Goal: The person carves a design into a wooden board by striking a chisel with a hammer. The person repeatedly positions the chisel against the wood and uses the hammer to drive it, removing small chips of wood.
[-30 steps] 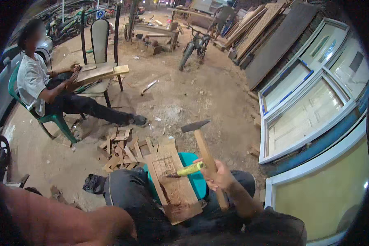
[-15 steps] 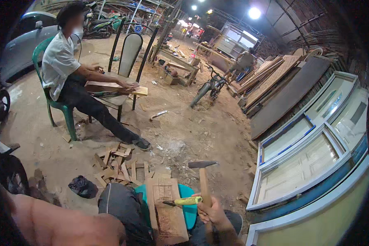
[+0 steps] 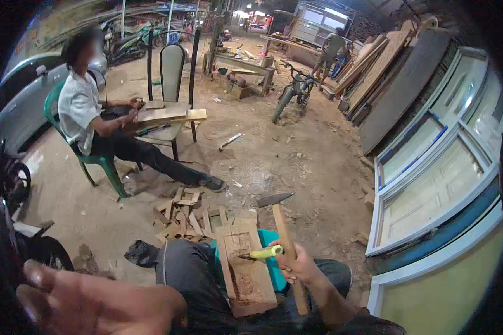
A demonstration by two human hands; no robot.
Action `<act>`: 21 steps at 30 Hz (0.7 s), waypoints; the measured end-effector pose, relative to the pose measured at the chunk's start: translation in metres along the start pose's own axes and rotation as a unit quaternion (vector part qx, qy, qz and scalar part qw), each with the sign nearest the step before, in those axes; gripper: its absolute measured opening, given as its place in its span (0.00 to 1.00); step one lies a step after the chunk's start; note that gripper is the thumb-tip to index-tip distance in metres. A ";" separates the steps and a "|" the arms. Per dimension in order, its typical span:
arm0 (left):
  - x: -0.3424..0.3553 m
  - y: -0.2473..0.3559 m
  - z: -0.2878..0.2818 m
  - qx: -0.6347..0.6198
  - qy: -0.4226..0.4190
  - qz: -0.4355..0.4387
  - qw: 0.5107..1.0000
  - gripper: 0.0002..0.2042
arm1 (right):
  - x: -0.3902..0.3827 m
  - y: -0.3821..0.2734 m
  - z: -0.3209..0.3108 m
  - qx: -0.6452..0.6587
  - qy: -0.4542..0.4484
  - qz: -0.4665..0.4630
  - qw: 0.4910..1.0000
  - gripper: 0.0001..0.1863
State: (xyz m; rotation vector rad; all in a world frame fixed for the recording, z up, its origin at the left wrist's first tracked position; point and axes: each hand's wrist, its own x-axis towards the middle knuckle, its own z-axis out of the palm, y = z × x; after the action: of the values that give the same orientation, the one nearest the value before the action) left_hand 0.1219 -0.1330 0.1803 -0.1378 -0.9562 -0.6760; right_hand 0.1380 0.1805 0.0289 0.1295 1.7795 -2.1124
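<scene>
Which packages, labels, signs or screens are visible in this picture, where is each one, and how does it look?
None can be made out. The right hand holds a wooden-handled hammer and a yellow-handled chisel over a carved wooden board; none shows a label. The left hand is raised, open and blurred.

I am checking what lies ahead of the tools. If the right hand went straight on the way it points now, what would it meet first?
The right hand, gripping a hammer and a yellow-handled chisel, points left toward the carved wooden board on the lap. It would probably meet that board first, though depth is unclear.
</scene>
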 end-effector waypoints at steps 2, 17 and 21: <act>0.000 0.004 0.008 -0.358 -0.042 -0.102 0.927 0.26 | 0.002 0.001 0.003 0.027 -0.012 -0.004 1.000 0.20; -0.185 0.058 -0.015 -0.197 -0.835 -0.249 0.450 0.32 | -0.002 0.009 0.001 0.048 0.042 -0.013 0.998 0.16; -0.217 0.057 -0.027 -0.207 -0.803 -0.326 0.454 0.25 | -0.001 0.012 0.006 0.049 0.030 -0.026 0.998 0.17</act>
State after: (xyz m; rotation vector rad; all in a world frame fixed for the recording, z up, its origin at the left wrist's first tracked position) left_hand 0.0899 0.0040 0.0028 -1.0450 -2.7828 -1.5351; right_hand 0.1440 0.1735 0.0195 0.1772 1.7299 -2.2560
